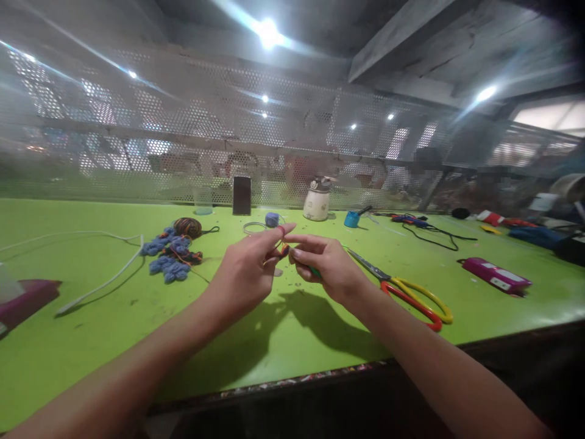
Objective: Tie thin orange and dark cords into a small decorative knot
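Note:
My left hand point(251, 263) is closed in a pinch on a small multicoloured crochet piece point(284, 250) in orange and dark yarn. A strand passes by its raised index finger. Close against it, my right hand point(326, 265) is wrapped round a crochet hook point(314, 271); only a bit of its green handle shows, and its tip is hidden by the fingers. To the left lie blue crocheted flowers point(169, 268) beside a ball of dark striped yarn point(187, 227). A small ball of blue-violet yarn point(272, 219) sits just beyond my hands.
Large scissors point(411, 296) with red and yellow handles lie by my right forearm. Farther back stand a phone point(242, 196), a clear cup point(203, 201), a cream jar point(316, 202) and a blue pot point(351, 219). A purple power strip point(496, 275) lies right; a white cable point(109, 280) runs left.

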